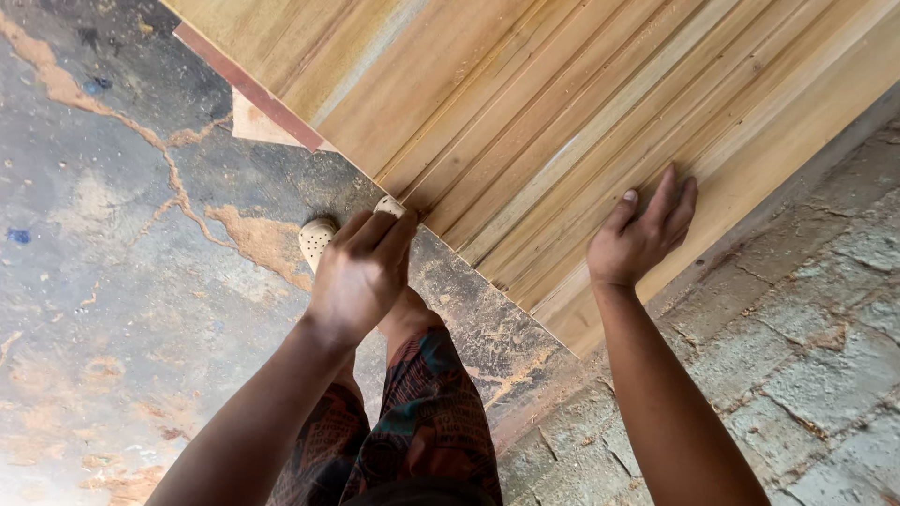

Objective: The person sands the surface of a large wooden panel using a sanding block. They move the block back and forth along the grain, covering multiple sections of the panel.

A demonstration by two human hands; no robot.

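While the camera looks straight down, a large panel of pale yellow-brown wooden boards with long moulded grooves (581, 103) fills the upper right of the view, running diagonally from the top left corner toward the lower middle. Both hands meet it along its lower end. The left hand (361, 272) is curled closed at the near corner of the panel, fingers bent and pinched at the very edge of the wood — whether they grip the board itself or something small against it cannot be told. The right hand (642, 234) lies open and flat on the panel face, fingers together and stretched along the grooves, palm near the lower edge, well apart from the left hand.

Below the left hand a cream perforated rubber sandal (317, 239) shows on the cracked grey concrete floor (112, 281), just beside the panel's corner, and the person's patterned dark shorts (422, 431) fill the space between the two forearms. A thin reddish-brown strip of wood (248, 89) borders the panel's left side. To the right lies rough grey stone paving (806, 356) — dusted, like the floor, with sawdust.
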